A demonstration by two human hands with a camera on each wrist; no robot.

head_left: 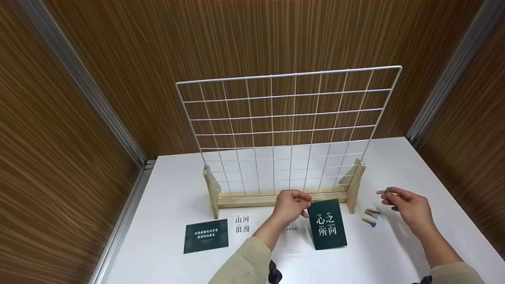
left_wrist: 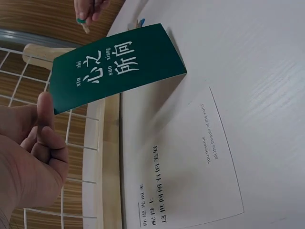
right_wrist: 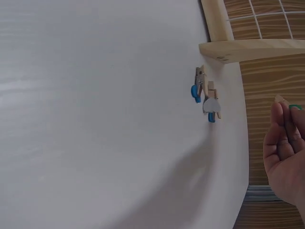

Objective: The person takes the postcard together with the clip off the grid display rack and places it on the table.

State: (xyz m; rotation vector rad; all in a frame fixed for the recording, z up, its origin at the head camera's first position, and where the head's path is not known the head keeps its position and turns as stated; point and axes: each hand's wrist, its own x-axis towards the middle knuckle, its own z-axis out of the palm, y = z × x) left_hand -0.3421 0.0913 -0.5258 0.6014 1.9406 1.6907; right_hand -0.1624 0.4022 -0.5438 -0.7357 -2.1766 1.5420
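My left hand [head_left: 291,206] pinches a dark green card [head_left: 327,225] with white Chinese characters by its upper left corner. In the left wrist view the card [left_wrist: 114,67] stands tilted, its lower edge close over the table. To the right, my right hand [head_left: 410,207] pinches a small wooden clothespin [head_left: 382,192] between thumb and fingertips; a bit of green shows on it in the right wrist view. Below that hand, several more clothespins [right_wrist: 199,83] with blue and white trims lie on the white table [head_left: 378,260].
A white wire grid [head_left: 282,114] rises at the back in a wooden stand [head_left: 284,200]. Left of the held card lie another green card [head_left: 206,236] and white printed cards, one with large characters [head_left: 242,225]. Wood-grain panels [head_left: 79,177] enclose the table.
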